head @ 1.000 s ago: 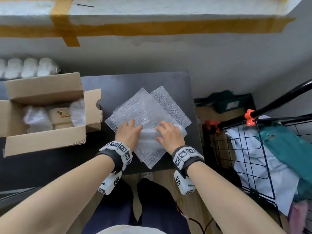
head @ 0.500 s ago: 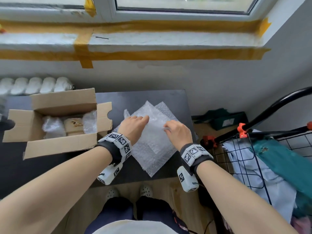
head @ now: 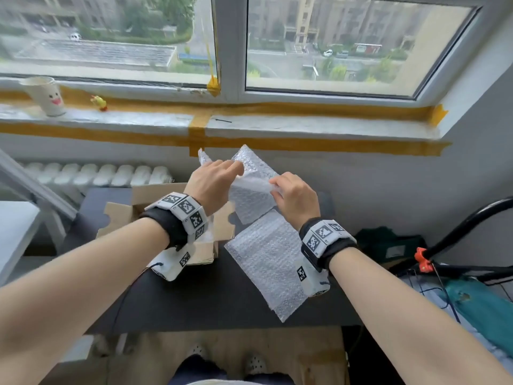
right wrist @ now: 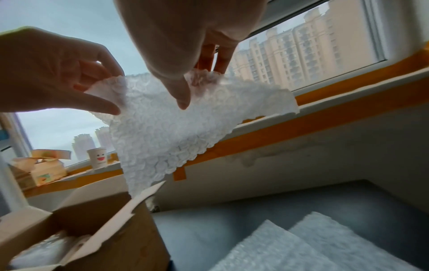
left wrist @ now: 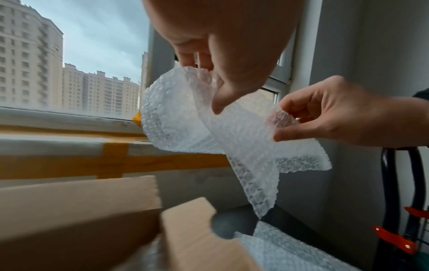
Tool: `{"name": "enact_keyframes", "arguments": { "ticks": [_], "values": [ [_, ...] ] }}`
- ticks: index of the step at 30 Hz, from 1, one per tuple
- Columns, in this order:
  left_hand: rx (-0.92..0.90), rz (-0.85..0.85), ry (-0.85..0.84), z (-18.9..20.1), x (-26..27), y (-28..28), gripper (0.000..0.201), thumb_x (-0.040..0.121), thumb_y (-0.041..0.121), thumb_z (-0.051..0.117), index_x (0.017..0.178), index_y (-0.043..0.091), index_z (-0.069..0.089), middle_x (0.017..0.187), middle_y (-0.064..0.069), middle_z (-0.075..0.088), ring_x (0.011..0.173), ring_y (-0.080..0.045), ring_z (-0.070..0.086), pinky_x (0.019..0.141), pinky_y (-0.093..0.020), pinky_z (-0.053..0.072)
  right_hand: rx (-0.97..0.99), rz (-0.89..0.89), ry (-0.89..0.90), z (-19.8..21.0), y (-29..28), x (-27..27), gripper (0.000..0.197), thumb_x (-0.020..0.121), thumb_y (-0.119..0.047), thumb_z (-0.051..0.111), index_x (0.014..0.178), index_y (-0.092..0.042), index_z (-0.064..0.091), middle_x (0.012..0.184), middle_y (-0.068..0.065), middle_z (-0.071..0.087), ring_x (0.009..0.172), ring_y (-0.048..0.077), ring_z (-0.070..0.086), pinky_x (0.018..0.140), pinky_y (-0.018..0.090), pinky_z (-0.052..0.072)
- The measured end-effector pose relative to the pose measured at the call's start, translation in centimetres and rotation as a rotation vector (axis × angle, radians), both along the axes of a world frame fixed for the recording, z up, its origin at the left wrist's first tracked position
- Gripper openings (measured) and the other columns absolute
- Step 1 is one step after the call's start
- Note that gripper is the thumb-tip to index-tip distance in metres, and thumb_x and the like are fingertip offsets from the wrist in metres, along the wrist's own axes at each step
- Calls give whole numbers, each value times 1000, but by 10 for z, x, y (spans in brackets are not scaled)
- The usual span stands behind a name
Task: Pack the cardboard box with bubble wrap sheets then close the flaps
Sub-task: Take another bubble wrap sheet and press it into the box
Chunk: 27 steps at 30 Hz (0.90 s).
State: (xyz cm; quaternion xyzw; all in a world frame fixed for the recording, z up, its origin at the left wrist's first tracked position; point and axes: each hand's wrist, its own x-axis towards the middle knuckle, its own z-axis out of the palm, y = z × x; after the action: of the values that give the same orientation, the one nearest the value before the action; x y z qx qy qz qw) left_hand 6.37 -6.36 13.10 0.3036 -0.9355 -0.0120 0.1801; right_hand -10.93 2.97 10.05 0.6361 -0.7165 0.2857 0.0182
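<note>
— Two hands up over a dark table (head: 222, 295), with one bubble wrap sheet (head: 249, 201) stretched between them in the air. Window (head: 319, 45) and taped sill (head: 305, 126) across the back, radiator (head: 97, 173) below on the left.

— And the cardboard box (head: 205, 254)?

— Sitting on the table's left part, mostly hidden behind the left forearm in the head view. Flaps up and spread, not closed. From the right wrist view, wrapped clear padding visible inside (right wrist: 39, 251), contents beyond that too blurred to name.

— More sheets anywhere?

— Lying flat on the table just right of the box: a loose stack of bubble wrap (head: 272, 262), overlapping, corners offset, near corner over the table's front edge. Exact count hard to tell.

— Lifted sheet, then?

— Held well above the stack and beside the box's right flap (left wrist: 197, 229), crumpled along the top, lower corner hanging down free.

— Left hand (head: 213, 182)?

— Gripping the sheet's upper left edge, thumb (left wrist: 223, 95) pressed on the near face, fingers curled behind.

— Right hand (head: 297, 195)?

— Pinching the sheet's opposite edge between thumb (right wrist: 178, 89) and fingertips, plastic bunched in the pinch.

— Anything small?

— On the sill, far left: white paper cup (head: 47, 97) with a smiling face, upright. Just right of it, tiny yellow figure (head: 100, 102). Off the table's right side, black rack bar with an orange clip (head: 423, 262).
</note>
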Motion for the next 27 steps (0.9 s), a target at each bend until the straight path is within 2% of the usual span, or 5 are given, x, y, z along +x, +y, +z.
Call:
{"name": "enact_keyframes", "arguments": {
  "ticks": [5, 12, 17, 20, 27],
  "values": [
    [-64, 52, 3, 3, 72, -28, 25, 72, -10, 65, 90, 9, 61, 84, -9, 68, 81, -31, 63, 84, -41, 46, 18, 108, 8, -3, -30, 68, 20, 77, -9, 70, 97, -7, 66, 91, 10, 68, 81, 28, 65, 64, 32, 52],
    [151, 310, -5, -11, 143, -60, 60, 78, 19, 72, 131, 10, 44, 147, -23, 25, 128, -41, 36, 98, -51, 42, 103, 158, -29, -19, -61, 139, 27, 83, -20, 67, 107, -9, 63, 99, 6, 68, 82, 26, 67, 64, 33, 52],
    [552, 435, 27, -34, 159, -66, 60, 89, 22, 60, 140, 20, 27, 154, -20, -2, 106, -38, 57, 89, -43, 45, 317, 169, -32, -33, -67, 164, 34, 89, -27, 59, 121, -15, 54, 108, 3, 65, 91, 22, 64, 74, 31, 50],
    [696, 480, 62, -49, 161, -67, 64, 88, 21, 60, 141, 23, 24, 154, -17, 3, 95, -31, 59, 97, -43, 41, 397, 159, -62, -35, -64, 168, 35, 89, -27, 59, 122, -16, 53, 109, 3, 63, 93, 21, 62, 78, 36, 52],
    [733, 428, 245, -65, 161, -75, 67, 84, -3, 59, 139, 20, 31, 139, -15, 39, 103, -28, 56, 87, -27, 40, 495, 179, -69, -31, -66, 154, 35, 94, -42, 47, 116, -17, 57, 110, 1, 64, 93, 18, 61, 79, 35, 50]
  ]
}}
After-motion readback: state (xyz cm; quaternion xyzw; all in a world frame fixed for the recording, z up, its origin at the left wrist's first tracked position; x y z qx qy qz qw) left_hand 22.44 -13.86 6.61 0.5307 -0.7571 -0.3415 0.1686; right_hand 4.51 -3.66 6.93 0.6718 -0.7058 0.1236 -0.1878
